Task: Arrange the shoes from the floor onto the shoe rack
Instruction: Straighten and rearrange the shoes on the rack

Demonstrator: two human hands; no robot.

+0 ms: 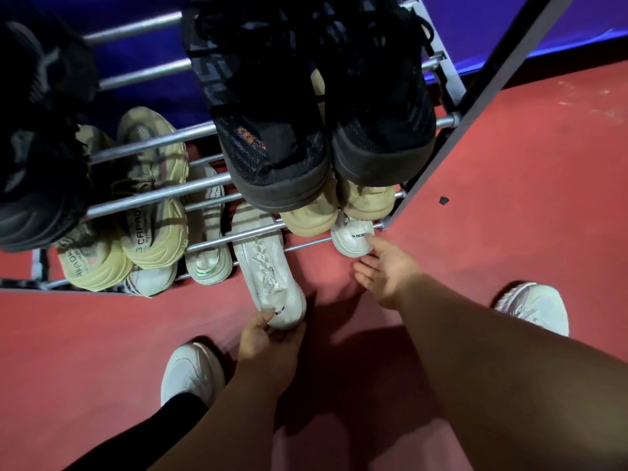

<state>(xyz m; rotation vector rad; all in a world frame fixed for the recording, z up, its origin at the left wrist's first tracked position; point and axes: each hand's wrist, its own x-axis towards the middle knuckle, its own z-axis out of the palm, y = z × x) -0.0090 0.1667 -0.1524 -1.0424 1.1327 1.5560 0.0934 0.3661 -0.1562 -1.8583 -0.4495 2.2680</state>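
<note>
A metal shoe rack with several tiers of bars stands before me on a red floor. My left hand grips the heel of a white knit sneaker that lies partly under the lowest front bar, heel sticking out toward me. Its white mate sits on the lowest tier at the right, heel outward. My right hand is beside it, fingers relaxed, thumb touching the heel.
Black sneakers fill the upper tier, beige sneakers the tiers below, a white-and-green shoe at the bottom. My own feet in white shoes stand close by. A blue wall is behind the rack.
</note>
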